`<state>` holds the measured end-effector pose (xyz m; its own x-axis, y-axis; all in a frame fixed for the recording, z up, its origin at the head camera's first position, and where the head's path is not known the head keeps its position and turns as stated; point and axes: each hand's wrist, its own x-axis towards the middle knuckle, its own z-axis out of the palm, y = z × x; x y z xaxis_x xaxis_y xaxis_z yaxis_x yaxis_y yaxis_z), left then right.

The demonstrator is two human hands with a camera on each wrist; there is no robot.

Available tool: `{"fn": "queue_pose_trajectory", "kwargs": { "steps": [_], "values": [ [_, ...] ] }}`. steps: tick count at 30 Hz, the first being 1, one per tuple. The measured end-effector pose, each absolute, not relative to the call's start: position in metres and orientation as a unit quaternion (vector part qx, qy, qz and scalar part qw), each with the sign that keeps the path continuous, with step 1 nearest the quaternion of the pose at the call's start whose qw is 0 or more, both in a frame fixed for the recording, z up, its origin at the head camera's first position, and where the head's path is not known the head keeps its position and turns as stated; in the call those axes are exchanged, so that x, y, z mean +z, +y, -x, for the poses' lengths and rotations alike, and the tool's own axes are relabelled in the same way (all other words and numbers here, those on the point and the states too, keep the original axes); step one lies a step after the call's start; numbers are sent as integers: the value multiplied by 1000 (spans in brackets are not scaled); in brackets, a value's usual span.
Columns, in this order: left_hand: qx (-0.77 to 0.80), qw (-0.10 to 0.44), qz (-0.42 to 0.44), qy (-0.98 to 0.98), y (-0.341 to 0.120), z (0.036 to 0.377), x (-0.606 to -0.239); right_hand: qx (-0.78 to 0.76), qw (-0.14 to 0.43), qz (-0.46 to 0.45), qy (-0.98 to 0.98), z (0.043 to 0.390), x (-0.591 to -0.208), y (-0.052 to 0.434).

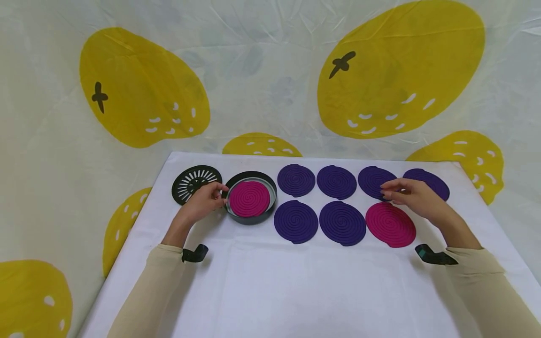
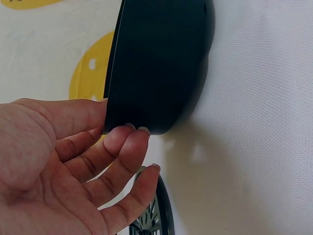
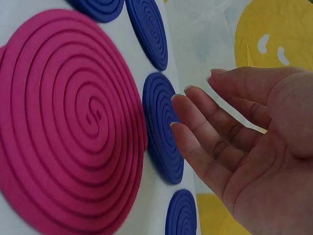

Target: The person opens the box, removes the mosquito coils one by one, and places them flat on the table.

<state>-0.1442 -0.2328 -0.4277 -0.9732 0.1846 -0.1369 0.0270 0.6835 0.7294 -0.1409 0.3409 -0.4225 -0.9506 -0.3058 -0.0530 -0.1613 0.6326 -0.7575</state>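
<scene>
left hand (image 1: 203, 201): fingers relaxed and nearly straight, fingertips (image 2: 131, 134) resting against the outer wall of the black round tin (image 1: 231, 185); nothing is gripped.
black round tin: sits on the white cloth (image 1: 270, 281), left of the coil rows, with a pink spiral coil (image 1: 249, 198) lying flat inside it.
slotted black lid (image 1: 195, 183): flat on the cloth, just left of the tin, behind the left hand.
right hand (image 1: 412, 197): loose and empty, fingers (image 3: 195, 115) lightly bent, hovering over the purple coil (image 1: 374, 180) in the back row; whether it touches the coil is hard to tell.
second pink coil (image 1: 390, 224): flat on the cloth in the front row, just in front of the right hand.
other purple coils: three more in the back row, two in the front row, all lying apart.
</scene>
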Motion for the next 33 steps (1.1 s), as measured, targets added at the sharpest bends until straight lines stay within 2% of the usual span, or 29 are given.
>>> {"fn": "queue_pose_trajectory", "kwargs": {
  "steps": [12, 22, 33],
  "values": [
    [399, 93, -80, 908, -233, 146, -428, -445, 122, 129, 878, 153, -422, 310],
    [396, 98, -76, 910, -232, 146, -427, -475, 114, 179, 854, 161, -426, 288],
    [397, 93, -74, 910, -234, 146, -428, -491, 126, 178, 843, 168, -425, 256]
  ]
}}
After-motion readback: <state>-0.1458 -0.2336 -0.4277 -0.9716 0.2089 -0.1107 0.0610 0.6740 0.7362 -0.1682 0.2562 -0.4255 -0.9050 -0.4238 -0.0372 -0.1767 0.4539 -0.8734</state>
